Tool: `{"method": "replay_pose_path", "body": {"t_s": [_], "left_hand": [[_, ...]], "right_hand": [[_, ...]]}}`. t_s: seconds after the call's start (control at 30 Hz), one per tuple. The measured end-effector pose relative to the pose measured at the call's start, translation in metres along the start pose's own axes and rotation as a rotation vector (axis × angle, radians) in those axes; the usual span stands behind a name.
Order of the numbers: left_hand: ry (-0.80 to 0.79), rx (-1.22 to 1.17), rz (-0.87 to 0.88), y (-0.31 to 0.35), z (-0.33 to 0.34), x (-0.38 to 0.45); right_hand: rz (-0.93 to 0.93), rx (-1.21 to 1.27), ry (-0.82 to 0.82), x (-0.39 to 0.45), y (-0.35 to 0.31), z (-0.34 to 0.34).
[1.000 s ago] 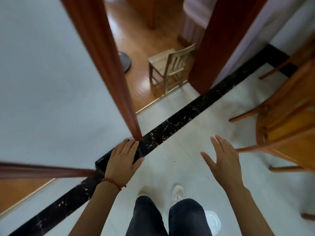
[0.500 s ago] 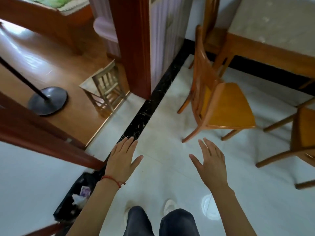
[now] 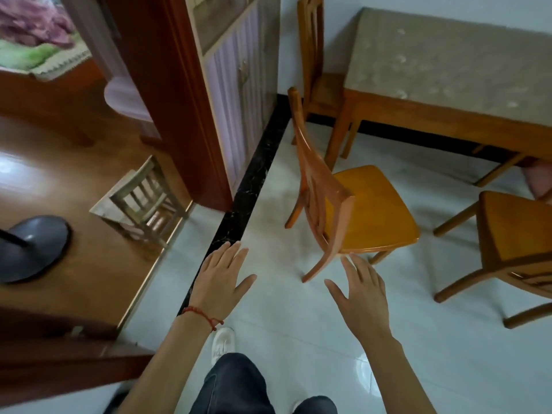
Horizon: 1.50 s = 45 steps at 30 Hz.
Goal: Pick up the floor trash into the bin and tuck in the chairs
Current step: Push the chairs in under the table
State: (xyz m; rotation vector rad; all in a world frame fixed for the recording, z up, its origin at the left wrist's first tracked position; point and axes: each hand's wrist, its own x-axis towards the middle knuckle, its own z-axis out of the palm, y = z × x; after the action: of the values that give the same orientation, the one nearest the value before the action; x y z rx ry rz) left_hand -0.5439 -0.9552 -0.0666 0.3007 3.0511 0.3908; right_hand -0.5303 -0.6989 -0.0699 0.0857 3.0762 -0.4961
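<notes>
An orange wooden chair stands pulled out on the white tile floor, its back toward me, seat facing the table. A second wooden chair stands at the right edge, also away from the table. A third chair sits at the table's left end against the wall. My left hand hovers palm down with fingers spread, holding nothing. My right hand is open too, fingertips just below the near chair's back leg, apart from it. No bin or trash shows.
A doorway with a dark red frame opens left onto a wood floor holding a small pale chair and a round black stand base. A black marble strip runs along the wall. My legs and white shoe are below.
The view has swung right and forward, bringing the table and chairs closer. The bin with trash seen at lower left has left the view. Both hands stay open and empty.
</notes>
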Motion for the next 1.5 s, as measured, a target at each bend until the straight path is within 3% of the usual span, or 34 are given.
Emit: {"method": "replay_pose_path", "body": {"t_s": [0.4, 0.77, 1.13, 1.33, 1.5], "left_hand": [[-0.116, 0.085, 0.332, -0.097, -0.026, 0.163], [-0.178, 0.066, 0.491, -0.102, -0.023, 0.263], [-0.245, 0.001, 0.885, -0.110, -0.024, 0.356], [-0.308, 0.031, 1.131, -0.125, -0.037, 0.422], [-0.394, -0.117, 1.066, -0.113, -0.041, 0.457]], "right_hand": [[0.257, 0.008, 0.110, 0.086, -0.089, 0.028], [0.385, -0.070, 0.147, 0.124, -0.094, 0.021], [0.736, -0.118, 0.105, 0.154, -0.147, 0.040], [0.982, -0.114, 0.255, 0.190, -0.196, 0.057], [1.105, -0.062, 0.385, 0.225, -0.218, 0.052]]}}
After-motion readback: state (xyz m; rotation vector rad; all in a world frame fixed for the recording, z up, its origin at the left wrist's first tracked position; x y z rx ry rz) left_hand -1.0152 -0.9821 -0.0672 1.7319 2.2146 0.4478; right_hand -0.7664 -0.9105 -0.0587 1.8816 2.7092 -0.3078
